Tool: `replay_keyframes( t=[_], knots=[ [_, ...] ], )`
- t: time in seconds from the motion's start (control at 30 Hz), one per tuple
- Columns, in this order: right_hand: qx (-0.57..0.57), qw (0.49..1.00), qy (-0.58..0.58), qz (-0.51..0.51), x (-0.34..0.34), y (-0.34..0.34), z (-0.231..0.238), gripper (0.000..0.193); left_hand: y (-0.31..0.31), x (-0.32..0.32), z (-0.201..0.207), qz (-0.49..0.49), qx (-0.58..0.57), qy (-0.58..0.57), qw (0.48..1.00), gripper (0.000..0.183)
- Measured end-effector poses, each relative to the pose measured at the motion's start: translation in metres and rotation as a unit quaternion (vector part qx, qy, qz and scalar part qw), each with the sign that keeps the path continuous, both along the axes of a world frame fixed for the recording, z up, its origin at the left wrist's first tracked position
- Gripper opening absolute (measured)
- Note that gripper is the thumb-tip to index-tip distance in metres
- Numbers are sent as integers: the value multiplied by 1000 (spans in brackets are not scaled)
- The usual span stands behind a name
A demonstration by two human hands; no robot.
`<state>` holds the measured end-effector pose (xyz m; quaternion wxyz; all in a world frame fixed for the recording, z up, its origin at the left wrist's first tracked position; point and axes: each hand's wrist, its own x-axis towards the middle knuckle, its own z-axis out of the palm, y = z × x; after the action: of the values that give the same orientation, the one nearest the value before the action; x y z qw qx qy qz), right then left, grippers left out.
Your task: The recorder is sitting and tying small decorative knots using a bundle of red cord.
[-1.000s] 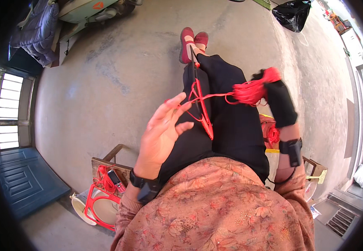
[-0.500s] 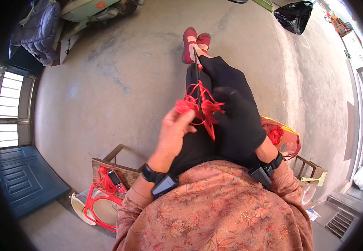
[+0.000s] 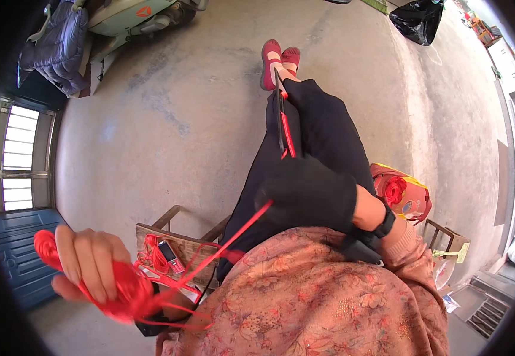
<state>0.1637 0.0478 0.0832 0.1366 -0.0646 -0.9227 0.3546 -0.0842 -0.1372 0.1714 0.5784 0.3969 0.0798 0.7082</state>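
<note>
Head view: left hand [image 3: 94, 267], lower left of the frame, closed around a bundle of red cord [image 3: 132, 291], some of it blurred; a red strand [image 3: 228, 243] runs straight from the bundle up and right to the left edge of the right hand [image 3: 311, 193], black-gloved, mid-frame over the lap; its fingertips are hidden, can't tell if it pinches the strand; thin black strip [image 3: 280, 118] above the glove, upper centre, a red length [image 3: 288, 133] along its right side, lower end meeting the glove; wooden stool [image 3: 190, 248] lower left, carrying a phone [image 3: 171, 256] and a red cord hank [image 3: 150, 252] side by side; red-and-yellow bag [image 3: 415, 199] right of centre, red cord ball [image 3: 394, 190] in its opening; black plastic bag [image 3: 419, 22] upper right, on the floor
</note>
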Motion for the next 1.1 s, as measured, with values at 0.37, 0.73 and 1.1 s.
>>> replay_keyframes(
  t=[0.37, 0.73, 1.1],
  knots=[
    [-552, 804, -14, -219, 65, -31, -19, 13, 68, 70, -153, 194, -435, 248, 844, 24],
    [-725, 650, 63, -220, 74, -37, -4, 6, 104, 128, -178, 288, -330, 504, 745, 27],
    [-312, 908, 121, -251, 60, -44, 8, 15, 109, 120, -181, 262, -332, 440, 792, 25]
  ],
)
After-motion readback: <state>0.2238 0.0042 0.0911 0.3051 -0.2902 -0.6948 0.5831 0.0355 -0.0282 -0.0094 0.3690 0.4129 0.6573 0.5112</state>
